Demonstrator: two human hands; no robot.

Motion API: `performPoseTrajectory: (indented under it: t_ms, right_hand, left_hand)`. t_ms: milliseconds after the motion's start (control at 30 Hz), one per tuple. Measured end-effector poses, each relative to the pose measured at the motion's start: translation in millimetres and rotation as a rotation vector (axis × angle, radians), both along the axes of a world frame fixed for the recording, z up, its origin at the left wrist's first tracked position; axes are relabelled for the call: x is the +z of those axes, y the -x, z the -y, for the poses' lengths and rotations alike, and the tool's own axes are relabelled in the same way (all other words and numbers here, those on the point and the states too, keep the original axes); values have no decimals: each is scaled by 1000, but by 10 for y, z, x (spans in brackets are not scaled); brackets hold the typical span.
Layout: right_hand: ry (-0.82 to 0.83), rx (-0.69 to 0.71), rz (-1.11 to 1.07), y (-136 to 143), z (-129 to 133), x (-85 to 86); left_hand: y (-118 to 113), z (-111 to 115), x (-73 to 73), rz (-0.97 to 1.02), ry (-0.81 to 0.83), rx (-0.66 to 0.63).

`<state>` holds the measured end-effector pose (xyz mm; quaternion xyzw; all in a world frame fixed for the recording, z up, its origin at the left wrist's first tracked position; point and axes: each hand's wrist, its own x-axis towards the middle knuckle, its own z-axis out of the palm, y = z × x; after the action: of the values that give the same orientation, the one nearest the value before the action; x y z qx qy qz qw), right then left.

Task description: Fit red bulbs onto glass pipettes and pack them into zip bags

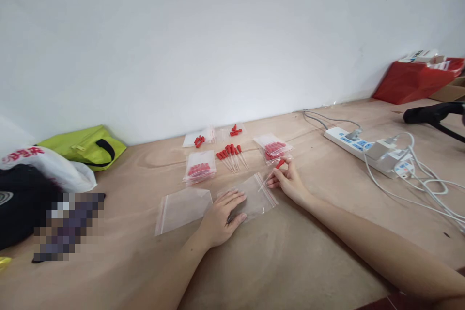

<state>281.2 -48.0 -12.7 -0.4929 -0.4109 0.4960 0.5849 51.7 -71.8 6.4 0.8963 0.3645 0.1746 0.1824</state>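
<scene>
My left hand [223, 215] lies open on a clear zip bag [254, 196], fingers resting on its left part. Between the fingers of my right hand [286, 179] is a red-topped dropper [280, 163], its thin clear tip pointing down-left over the bag's zip edge. Another clear bag [185, 209] lies flat left of my left hand. Several loose red-topped droppers [230, 151] are fanned out beyond my hands. Bags with red pieces in them [199, 169] lie left of these, and more filled bags [275, 148] lie to the right. Small red bulbs [199, 141] rest on bags near the wall.
A white power strip [348, 144] with plugs and tangled cables [428, 179] is on the right. Beyond it stand a red bag [414, 80] and a black object [432, 114]. A green bag [85, 145], a white plastic bag [69, 169] and a black item [22, 203] lie at left.
</scene>
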Motion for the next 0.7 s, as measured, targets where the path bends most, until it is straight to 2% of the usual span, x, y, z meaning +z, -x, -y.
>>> performPoseTrajectory:
  t_ms: [167, 433, 533, 700]
  right_hand:
    - [66, 120, -58, -26, 26, 8]
    - [20, 463, 110, -183, 41, 27]
    - [19, 536, 91, -182, 51, 26]
    - [108, 619, 3, -118, 72, 54]
  left_hand:
    - [-7, 7, 23, -26, 14, 11]
    - [-5, 12, 35, -42, 18, 22]
    - [-8, 4, 37, -46, 17, 7]
    - [-5, -10, 26, -61, 29, -5]
